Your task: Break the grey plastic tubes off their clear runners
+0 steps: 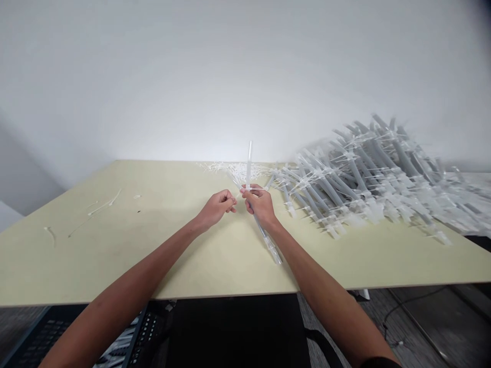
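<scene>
Scraps of thin white plastic point(103, 206) lie on a pale yellow-green tabletop point(115, 266), well left of the grip. Next along, the left hand point(217, 207) is curled almost shut, its fingertips point(231, 200) drawn together just beside the right hand. Whatever they pinch, if anything, is too thin or too hidden to tell. Beyond the grip, a tuft of white plastic strips point(233, 171) spreads across the tabletop, with a few strands reaching toward the hands. The right hand point(260, 203) closes in a narrow, firm grip around a clear plastic tube point(249, 163), which stands nearly upright above the fist, its long axis pointing up and slightly away from the person. Below the fist, a clear length point(270, 244) slants down and to the right, toward the person; I cannot tell whether it is the same tube or a second one. Both hands work close together, raised above the tabletop. Right of the grip, a large heap of grey-filled tubes joined by white plastic ties point(364, 179) lies piled up, its nearest ends just beside the right hand.
</scene>
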`<state>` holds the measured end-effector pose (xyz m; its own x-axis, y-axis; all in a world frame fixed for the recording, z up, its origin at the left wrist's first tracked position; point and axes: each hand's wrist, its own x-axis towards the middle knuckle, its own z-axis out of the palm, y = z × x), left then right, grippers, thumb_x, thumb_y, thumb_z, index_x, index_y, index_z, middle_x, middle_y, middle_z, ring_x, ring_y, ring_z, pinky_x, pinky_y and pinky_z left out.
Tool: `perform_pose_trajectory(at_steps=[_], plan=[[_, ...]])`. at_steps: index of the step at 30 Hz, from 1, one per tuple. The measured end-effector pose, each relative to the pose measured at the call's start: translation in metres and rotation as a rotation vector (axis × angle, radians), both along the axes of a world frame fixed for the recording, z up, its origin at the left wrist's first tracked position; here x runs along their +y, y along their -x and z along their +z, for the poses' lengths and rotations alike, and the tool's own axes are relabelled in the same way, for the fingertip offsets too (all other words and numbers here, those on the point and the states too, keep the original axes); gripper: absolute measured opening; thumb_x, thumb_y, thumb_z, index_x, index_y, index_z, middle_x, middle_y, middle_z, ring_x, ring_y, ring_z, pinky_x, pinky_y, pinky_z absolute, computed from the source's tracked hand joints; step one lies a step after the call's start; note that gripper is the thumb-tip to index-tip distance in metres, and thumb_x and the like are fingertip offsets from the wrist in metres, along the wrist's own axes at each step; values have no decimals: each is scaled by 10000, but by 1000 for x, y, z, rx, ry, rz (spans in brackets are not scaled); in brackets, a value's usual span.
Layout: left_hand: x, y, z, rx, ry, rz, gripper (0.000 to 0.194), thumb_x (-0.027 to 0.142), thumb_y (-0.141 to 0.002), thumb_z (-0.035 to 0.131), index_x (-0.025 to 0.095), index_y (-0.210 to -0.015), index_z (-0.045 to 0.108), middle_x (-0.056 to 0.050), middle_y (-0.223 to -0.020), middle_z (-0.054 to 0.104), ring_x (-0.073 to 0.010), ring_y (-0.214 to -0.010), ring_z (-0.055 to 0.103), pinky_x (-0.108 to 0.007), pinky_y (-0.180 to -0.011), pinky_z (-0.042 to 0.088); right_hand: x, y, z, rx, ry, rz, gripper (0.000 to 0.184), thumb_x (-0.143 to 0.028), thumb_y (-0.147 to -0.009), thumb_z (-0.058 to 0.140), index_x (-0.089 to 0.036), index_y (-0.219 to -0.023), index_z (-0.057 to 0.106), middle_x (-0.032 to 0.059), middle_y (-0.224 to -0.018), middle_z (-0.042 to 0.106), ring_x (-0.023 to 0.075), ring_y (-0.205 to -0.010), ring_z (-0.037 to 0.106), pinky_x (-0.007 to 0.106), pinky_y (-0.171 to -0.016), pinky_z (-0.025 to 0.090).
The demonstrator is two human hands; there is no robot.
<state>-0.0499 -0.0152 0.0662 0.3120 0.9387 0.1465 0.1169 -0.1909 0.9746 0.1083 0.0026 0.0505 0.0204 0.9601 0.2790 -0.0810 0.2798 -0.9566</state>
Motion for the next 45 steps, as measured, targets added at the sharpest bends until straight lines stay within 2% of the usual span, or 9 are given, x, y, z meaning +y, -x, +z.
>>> perform_pose_trajectory(at_steps=[6,14,19,26,30,36,39,42,45], plan=[[5,-1,1,-132,35,20,292,445,-770,513,160,-805,562,-45,-850,549,-143,-757,524,-326,-742,436,-6,6,4,-12,1,106,418,-523,-768,510,-155,-933,620,-3,-616,541,55,-363,394,216,-349,292],[12,-5,-9,-99,-105,82,297,450,-770,548,152,-768,537,-34,-790,589,-143,-759,543,-325,-796,433,-10,10,3,-4,16,162,427,-512,-782,514,-124,-901,645,-24,-494,502,62,-342,376,227,-367,284],[8,-10,-10,-121,-240,165,272,427,-794,526,159,-834,543,-33,-796,593,-147,-775,546,-288,-758,429,-13,10,9,160,65,256,411,-477,-786,522,-134,-993,614,1,-596,574,59,-374,393,205,-341,269],[7,-3,-12,6,-157,-79,429,488,-875,339,142,-729,547,-12,-629,499,-123,-637,482,-267,-666,395,-12,7,13,263,124,312,323,-420,-714,631,-139,-872,607,10,-653,576,55,-436,426,179,-336,262],[1,-2,-12,137,-183,33,452,495,-881,311,161,-659,519,21,-523,403,-105,-527,405,-243,-566,336,-8,4,11,219,133,255,318,-409,-671,675,-142,-823,594,10,-667,568,48,-430,406,179,-333,265],[-11,-9,-8,299,-275,150,452,463,-894,279,174,-620,493,24,-515,432,-98,-477,391,-241,-522,303,-7,7,4,104,62,120,322,-458,-685,644,-145,-745,599,-3,-611,535,50,-401,380,198,-328,263],[-10,-11,-8,268,-255,142,448,470,-889,283,176,-619,487,23,-515,424,-102,-483,392,-241,-523,309,-7,6,3,48,36,70,327,-468,-709,621,-144,-677,587,-23,-529,482,49,-373,363,205,-331,258],[-5,-9,-11,182,-184,88,448,495,-880,296,177,-657,519,22,-521,411,-110,-517,411,-242,-548,336,-7,5,3,67,44,107,343,-474,-723,606,-143,-642,571,-16,-535,492,50,-374,373,206,-332,266],[3,-6,-13,87,-142,77,417,505,-864,343,172,-735,558,5,-611,481,-115,-589,456,-249,-611,373,-6,5,5,160,59,187,337,-472,-738,587,-140,-793,604,12,-633,566,57,-404,408,201,-334,280]])
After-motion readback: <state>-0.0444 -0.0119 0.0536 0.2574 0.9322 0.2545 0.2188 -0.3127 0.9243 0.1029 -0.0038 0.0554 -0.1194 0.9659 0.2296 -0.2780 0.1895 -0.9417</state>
